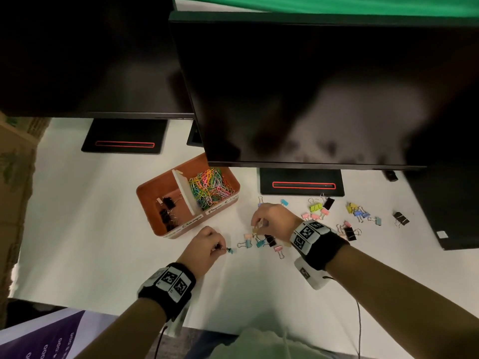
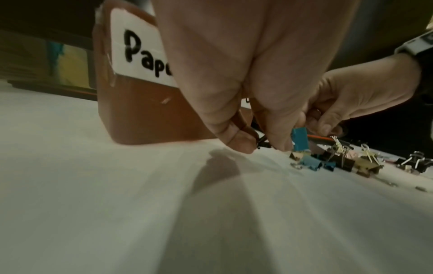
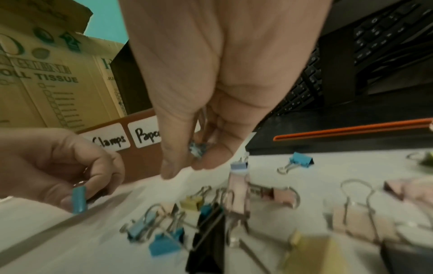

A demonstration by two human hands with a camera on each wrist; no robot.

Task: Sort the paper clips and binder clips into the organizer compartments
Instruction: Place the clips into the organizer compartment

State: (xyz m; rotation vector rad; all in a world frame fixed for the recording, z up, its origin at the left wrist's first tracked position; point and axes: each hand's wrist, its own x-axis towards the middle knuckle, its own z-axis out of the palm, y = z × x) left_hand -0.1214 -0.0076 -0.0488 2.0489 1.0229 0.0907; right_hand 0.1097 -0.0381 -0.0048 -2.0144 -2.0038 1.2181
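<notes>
The brown organizer (image 1: 155, 193) holds black binder clips (image 1: 167, 211) in its left compartment and coloured paper clips (image 1: 210, 186) in its right one. Just in front of it my left hand (image 1: 220, 247) pinches the wire handles of a small blue binder clip (image 1: 230, 250) (image 2: 298, 139) at the tabletop. My right hand (image 1: 259, 225) hovers over a cluster of binder clips (image 1: 261, 242), and in the right wrist view its fingertips (image 3: 168, 166) pinch a small bluish binder clip (image 3: 196, 148). Its handles are hidden in the palm.
Two dark monitors on black stands (image 1: 300, 183) overhang the white table (image 1: 90, 229). More coloured and black binder clips (image 1: 357, 211) lie scattered at the right. A keyboard (image 3: 374, 37) and a black mat (image 1: 445, 208) sit at the right, a cardboard box (image 3: 46, 77) at the left.
</notes>
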